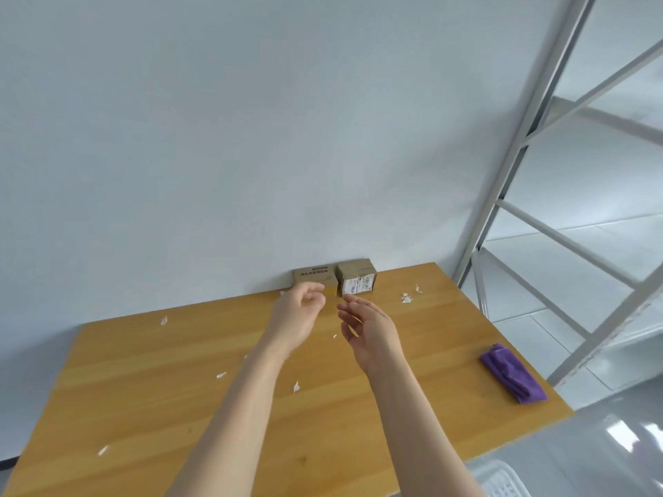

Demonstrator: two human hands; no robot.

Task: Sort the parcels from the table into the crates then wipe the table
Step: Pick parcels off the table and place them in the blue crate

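Observation:
Two small cardboard parcels stand side by side against the wall at the far edge of the wooden table [143,389]: a plain one [313,276] on the left and one with a white label [357,278] on the right. My left hand [299,313] reaches out just in front of the left parcel, fingers loosely curled and holding nothing. My right hand [369,328] is stretched out just short of the labelled parcel, fingers relaxed and empty. A folded purple cloth [513,374] lies near the table's right edge.
White paper scraps [407,298] are scattered across the tabletop. A grey metal shelving frame [538,195] rises to the right of the table. A white plastic crate [502,478] shows on the floor at the lower right. The white wall backs the table.

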